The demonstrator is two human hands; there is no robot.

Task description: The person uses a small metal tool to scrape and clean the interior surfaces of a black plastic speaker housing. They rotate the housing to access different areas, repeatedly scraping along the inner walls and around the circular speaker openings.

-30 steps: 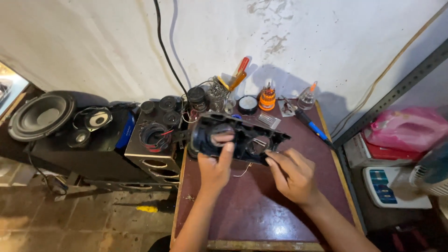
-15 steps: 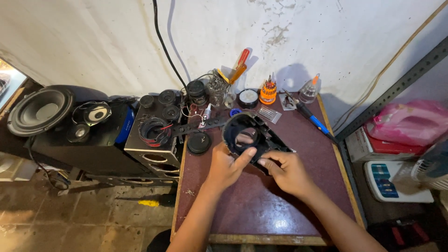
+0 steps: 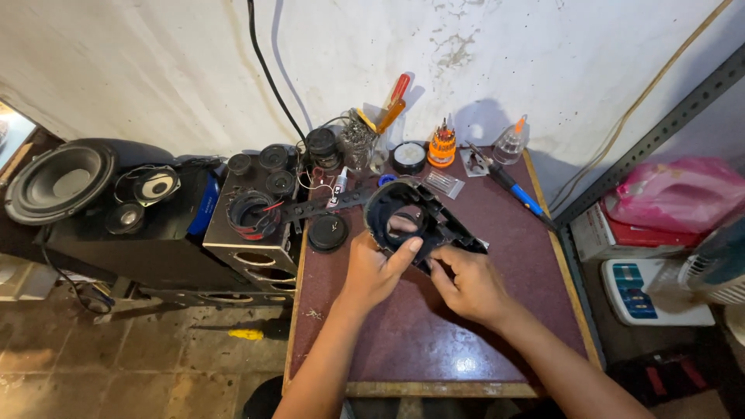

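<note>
Both hands were clamped on the black plastic speaker housing [image 3: 415, 221], held tilted just above the maroon counter [image 3: 497, 326]. The left hand [image 3: 372, 271] had its fingers curled over the rim of the round opening, thumb hooked inside; the right hand [image 3: 469, 283] pinched the lower right edge. That opening was empty, so I judged the housing already stripped of its driver. A loose round speaker [image 3: 328, 232] lay just beside it, and a blue-handled soldering iron [image 3: 514, 188] lay untouched farther back.

speaker housing [image 3: 423, 221] on table [image 3: 434, 341] — speaker box [image 3: 252, 233] left
</note>
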